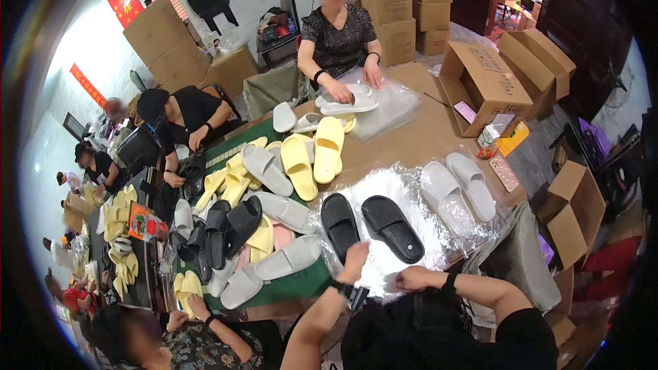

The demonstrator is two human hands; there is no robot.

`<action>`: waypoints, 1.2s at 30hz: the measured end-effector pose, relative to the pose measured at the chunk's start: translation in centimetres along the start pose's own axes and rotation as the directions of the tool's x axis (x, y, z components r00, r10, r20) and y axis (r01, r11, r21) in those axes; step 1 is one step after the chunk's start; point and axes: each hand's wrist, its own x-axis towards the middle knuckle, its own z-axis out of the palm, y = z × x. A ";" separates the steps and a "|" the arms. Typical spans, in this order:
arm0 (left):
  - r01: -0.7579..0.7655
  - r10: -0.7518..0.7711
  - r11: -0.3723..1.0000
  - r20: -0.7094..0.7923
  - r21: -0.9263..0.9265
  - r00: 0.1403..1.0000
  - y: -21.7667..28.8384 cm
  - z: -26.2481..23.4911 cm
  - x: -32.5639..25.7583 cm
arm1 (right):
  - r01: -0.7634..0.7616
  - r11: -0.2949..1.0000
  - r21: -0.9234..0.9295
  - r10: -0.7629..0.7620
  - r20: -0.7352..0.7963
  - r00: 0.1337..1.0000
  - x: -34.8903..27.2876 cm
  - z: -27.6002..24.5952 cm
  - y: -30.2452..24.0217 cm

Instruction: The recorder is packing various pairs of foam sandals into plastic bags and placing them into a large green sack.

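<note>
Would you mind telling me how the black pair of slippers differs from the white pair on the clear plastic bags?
The black pair is dark and lies nearer the person, with the left hand touching one heel; the white pair is pale, farther right, and untouched. The black slippers splay apart toward the toes; the white ones lie closer together. Both are open-toed slides, soles down, on the clear plastic bags.

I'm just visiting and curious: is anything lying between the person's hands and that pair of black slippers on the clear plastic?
Nothing visible does. The left hand already touches the heel of the left black slipper. The right hand rests on the clear plastic sheet, with only bare plastic between it and the right black slipper.
</note>
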 end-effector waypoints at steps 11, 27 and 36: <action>-0.351 0.066 0.051 0.348 0.935 0.935 -2.0 4.4 -9.7 | 0.194 0.946 0.259 -0.039 -0.504 0.863 11.4 -6.4 -1.6; -0.185 0.262 0.092 0.155 0.978 0.953 -4.6 4.0 -8.3 | 0.245 0.708 0.662 -0.056 -0.293 0.955 1.6 -10.6 -2.8; -0.235 0.360 0.222 0.144 0.946 0.922 -0.6 2.8 -3.6 | 0.274 0.904 0.328 -0.312 0.070 0.947 -9.6 -7.6 2.0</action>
